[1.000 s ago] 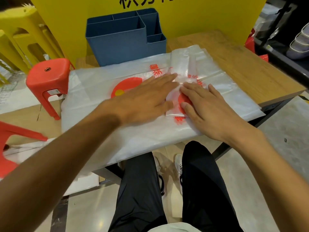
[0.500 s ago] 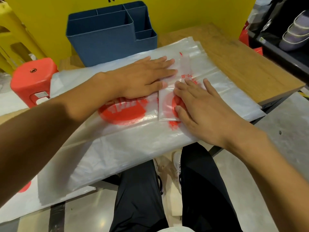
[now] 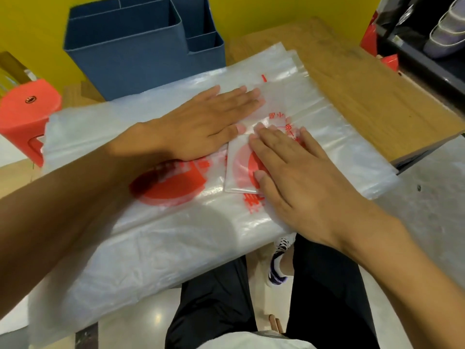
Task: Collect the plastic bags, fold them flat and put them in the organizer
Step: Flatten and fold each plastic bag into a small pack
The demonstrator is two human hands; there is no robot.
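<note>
A small folded plastic bag with a red round print lies on top of a spread stack of clear plastic bags covering the wooden table. My right hand lies flat on the folded bag's right part, fingers straight. My left hand presses flat on the plastic just left of and above the folded bag, fingers stretched toward the right. The blue organizer, with several open compartments, stands at the table's back, just beyond my left hand.
A red stool stands left of the table. A yellow panel rises behind the organizer. Dark shelving with shoes is at the far right. The bag stack hangs over the table's near edge above my legs.
My left hand has slid up and to the right across the plastic, away from the big red print. My right hand stays flat on the folded bag. The camera has tilted closer.
</note>
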